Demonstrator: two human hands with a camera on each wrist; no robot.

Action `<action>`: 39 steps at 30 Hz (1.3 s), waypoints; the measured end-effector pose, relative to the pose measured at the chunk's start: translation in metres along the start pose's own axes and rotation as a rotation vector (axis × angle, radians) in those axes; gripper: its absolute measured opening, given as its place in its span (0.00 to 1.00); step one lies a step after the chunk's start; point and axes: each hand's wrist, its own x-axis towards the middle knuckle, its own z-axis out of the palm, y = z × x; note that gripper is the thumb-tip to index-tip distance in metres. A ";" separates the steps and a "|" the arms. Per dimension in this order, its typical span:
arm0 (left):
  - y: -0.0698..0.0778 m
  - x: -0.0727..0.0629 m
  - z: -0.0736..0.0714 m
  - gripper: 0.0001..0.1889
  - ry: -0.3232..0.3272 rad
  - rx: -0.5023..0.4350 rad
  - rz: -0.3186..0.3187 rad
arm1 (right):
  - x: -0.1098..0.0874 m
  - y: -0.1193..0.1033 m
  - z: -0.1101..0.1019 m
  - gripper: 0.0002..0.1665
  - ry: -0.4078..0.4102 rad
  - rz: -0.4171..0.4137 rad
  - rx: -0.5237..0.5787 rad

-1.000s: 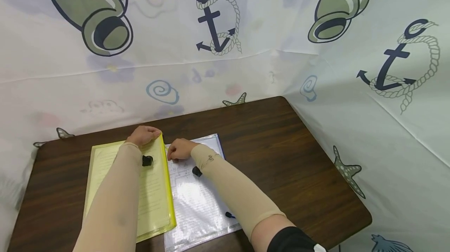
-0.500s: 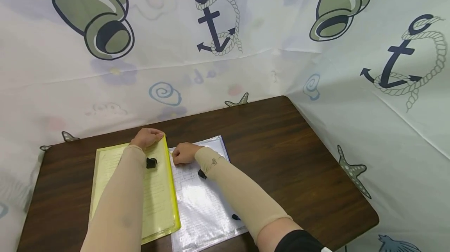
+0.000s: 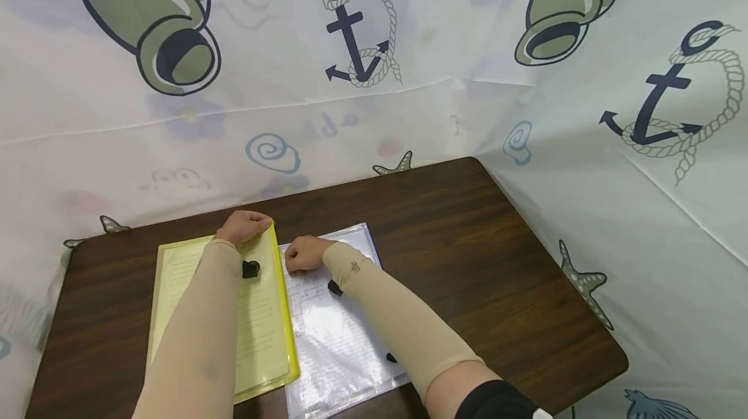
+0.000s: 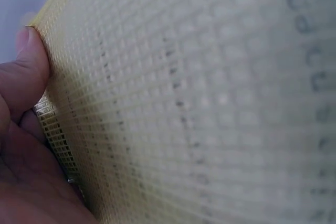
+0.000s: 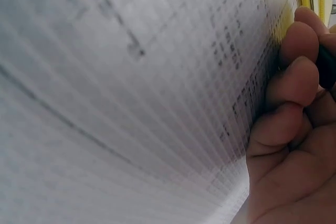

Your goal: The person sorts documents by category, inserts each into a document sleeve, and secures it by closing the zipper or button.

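A yellow mesh zipper pouch (image 3: 263, 321) with a printed sheet inside lies at the table's left. My left hand (image 3: 241, 227) pinches its far right corner, thumb on top and fingers underneath, as the left wrist view shows. Partly under its right side lies a clear mesh zipper pouch (image 3: 327, 341) with a blue edge, also holding printed paper. Over its upper part is my right hand (image 3: 306, 253), close beside the yellow edge. Its fingers (image 5: 291, 85) are curled around a small dark tab (image 5: 326, 69), apparently a zipper pull, mostly hidden by the hand.
Both pouches lie on a dark brown table (image 3: 456, 263) with rounded corners. A patterned fabric sheet (image 3: 432, 29) rises behind and to the right. A dark zipper pull (image 3: 391, 358) shows near the clear pouch's right edge. Both wrists carry small black cameras.
The view shifts slightly. Both hands stay nearly where they were against the pouches, the left on the yellow corner and the right beside the yellow edge.
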 end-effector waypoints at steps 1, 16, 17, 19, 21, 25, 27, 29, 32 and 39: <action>0.000 0.000 -0.001 0.26 -0.001 0.009 -0.003 | 0.000 0.000 0.000 0.15 0.004 -0.002 -0.004; 0.001 -0.001 -0.004 0.27 0.008 0.004 -0.019 | 0.000 -0.003 0.006 0.19 -0.057 -0.031 -0.076; 0.001 -0.001 -0.004 0.27 0.008 0.005 -0.015 | 0.000 -0.002 0.006 0.18 -0.053 -0.028 -0.066; -0.001 0.001 -0.005 0.28 0.006 0.000 -0.012 | 0.000 -0.002 0.006 0.17 -0.052 -0.026 -0.054; -0.001 0.001 -0.005 0.28 0.003 -0.011 -0.011 | 0.000 -0.002 0.006 0.17 -0.049 -0.024 -0.037; 0.000 0.001 -0.005 0.28 -0.006 -0.026 -0.011 | 0.002 -0.002 0.007 0.19 -0.051 -0.023 -0.041; 0.001 0.000 -0.006 0.28 -0.004 -0.030 -0.011 | 0.003 -0.001 0.007 0.19 -0.049 -0.022 -0.045; 0.001 0.001 -0.006 0.28 -0.002 -0.024 -0.007 | 0.003 -0.002 0.007 0.19 -0.046 -0.020 -0.049; 0.000 0.002 -0.006 0.27 -0.002 -0.020 -0.001 | 0.003 -0.002 0.006 0.19 -0.037 -0.015 -0.054; -0.004 0.009 -0.007 0.27 -0.012 -0.022 0.030 | 0.003 -0.002 0.010 0.20 -0.051 -0.030 -0.168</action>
